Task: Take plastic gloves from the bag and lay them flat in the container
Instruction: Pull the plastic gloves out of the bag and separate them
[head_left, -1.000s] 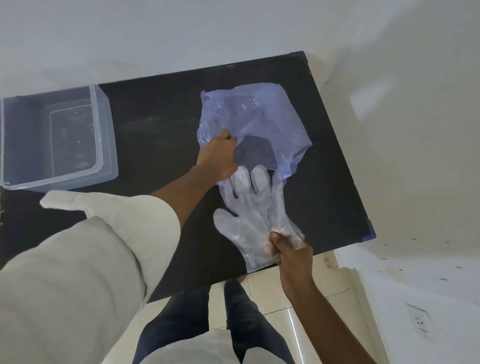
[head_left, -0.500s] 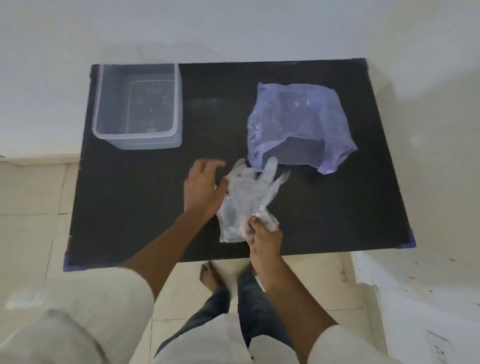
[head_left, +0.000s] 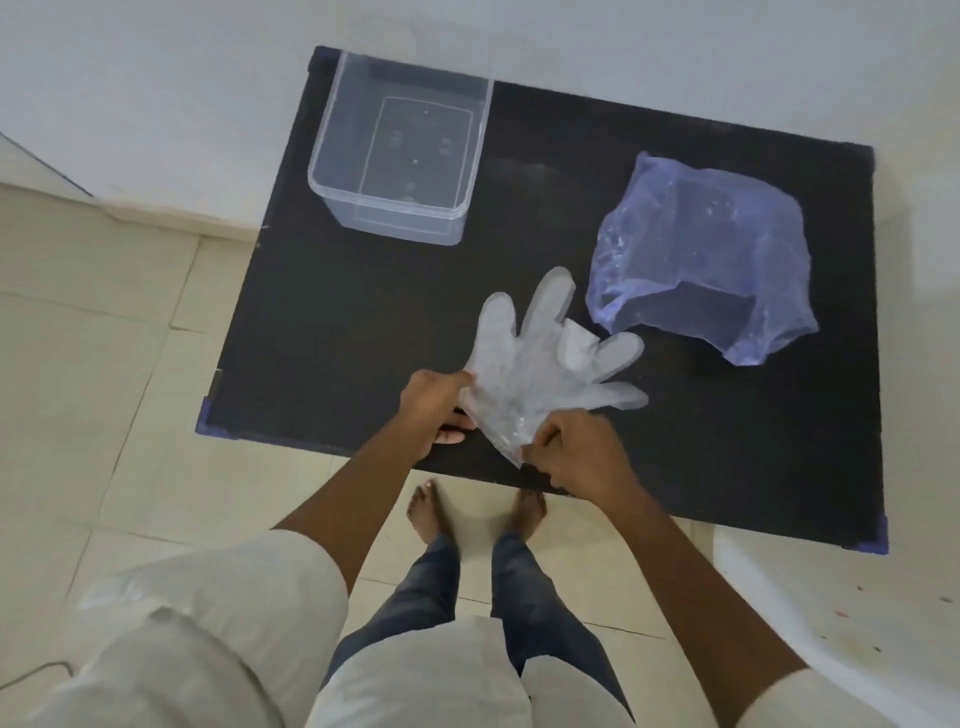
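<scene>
Gloves (head_left: 540, 374): a thin bundle of clear plastic gloves, fingers fanned out and pointing away from the person, held over the near middle of the tabletop; how many are in the bundle cannot be told.
Left hand (head_left: 434, 408): grip closed on the left side of the gloves, near the cuff.
Right hand (head_left: 582, 454): grip pinched on the cuff end of the gloves, at the near edge of the tabletop.
Bag (head_left: 701, 260): a crumpled bluish see-through bag lying on the tabletop to the right of the gloves, close to their fingertips but apart, its mouth facing the person; what is inside is hard to make out.
Container (head_left: 400, 150): a clear box with no lid, at the far left corner of the tabletop, well apart from the gloves, nothing seen in it.
Tabletop (head_left: 363, 332): black, with bare open surface between the gloves and the container; its far edge meets a white wall.
Floor (head_left: 104, 364): pale tiles to the left and below, with the person's bare feet just past the near edge.
Sleeves: pale, cut off at the bottom of the view.
</scene>
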